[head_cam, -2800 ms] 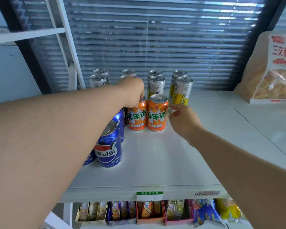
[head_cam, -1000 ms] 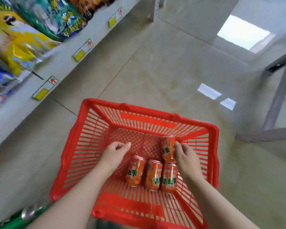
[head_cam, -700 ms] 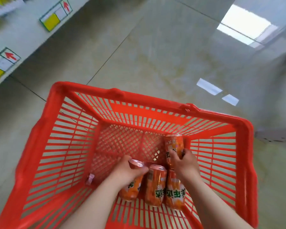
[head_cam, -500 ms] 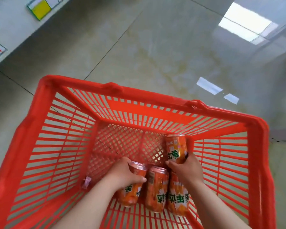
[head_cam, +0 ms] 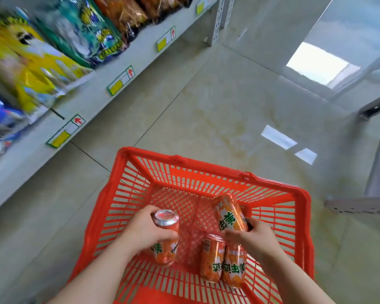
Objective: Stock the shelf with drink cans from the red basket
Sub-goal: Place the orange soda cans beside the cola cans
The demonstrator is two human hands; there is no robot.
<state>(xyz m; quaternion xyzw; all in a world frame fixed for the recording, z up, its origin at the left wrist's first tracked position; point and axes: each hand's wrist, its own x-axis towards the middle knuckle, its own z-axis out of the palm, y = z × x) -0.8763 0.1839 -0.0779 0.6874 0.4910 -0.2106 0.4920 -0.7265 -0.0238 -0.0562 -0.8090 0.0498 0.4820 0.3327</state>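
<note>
Orange drink cans: one (head_cam: 165, 238) gripped in left hand (head_cam: 144, 232), one (head_cam: 229, 215) gripped in right hand (head_cam: 251, 239), both above red basket (head_cam: 180, 164); two (head_cam: 223, 262) lying inside.

Chinese "美年达", seemingly, on orange cans (head_cam: 233, 265); red arrows on shelf tags (head_cam: 121, 81)

Both hands have lifted an orange can each — left can (head_cam: 165, 236), right can (head_cam: 229, 215) — off the basket floor.
</note>
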